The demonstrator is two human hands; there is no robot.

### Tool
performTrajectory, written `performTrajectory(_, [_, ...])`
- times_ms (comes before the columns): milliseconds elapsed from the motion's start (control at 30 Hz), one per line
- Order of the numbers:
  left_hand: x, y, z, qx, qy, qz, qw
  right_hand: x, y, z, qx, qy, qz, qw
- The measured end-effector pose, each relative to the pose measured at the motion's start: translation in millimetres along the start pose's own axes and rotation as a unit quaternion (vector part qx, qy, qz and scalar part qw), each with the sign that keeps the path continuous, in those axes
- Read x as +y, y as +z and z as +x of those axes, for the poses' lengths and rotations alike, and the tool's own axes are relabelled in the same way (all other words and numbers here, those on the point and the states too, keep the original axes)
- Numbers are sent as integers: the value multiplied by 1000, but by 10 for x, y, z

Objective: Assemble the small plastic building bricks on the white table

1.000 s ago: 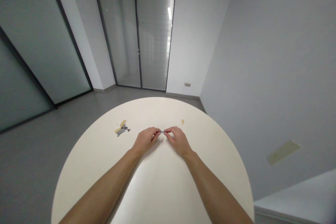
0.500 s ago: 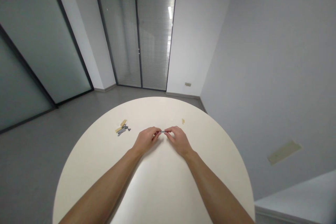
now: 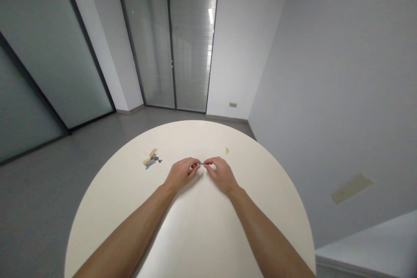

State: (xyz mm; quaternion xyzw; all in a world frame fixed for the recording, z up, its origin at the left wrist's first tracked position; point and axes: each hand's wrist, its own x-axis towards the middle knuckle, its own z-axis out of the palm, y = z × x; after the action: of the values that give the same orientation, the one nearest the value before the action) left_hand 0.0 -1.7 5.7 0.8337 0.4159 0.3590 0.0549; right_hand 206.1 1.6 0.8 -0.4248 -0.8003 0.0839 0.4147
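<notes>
Fingers (image 3: 193,160) of my left hand (image 3: 179,175) and right hand (image 3: 223,175) stay clamped on one gray piece (image 3: 202,164), the work seemingly no further along.

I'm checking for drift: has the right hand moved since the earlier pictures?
No, not noticeably in any direction: judged against the round table, the right hand stays in place at the small grey piece.
</notes>
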Motion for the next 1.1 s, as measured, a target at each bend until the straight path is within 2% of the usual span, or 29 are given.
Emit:
performTrajectory(733, [-52, 40, -8, -12, 22, -14, 1000, -5, 25, -20, -69, -3, 21, 997])
performTrajectory(1100, [-71, 67, -13, -9, 26, -11, 1000, -39, 5, -14, -81, -5, 20, 997])
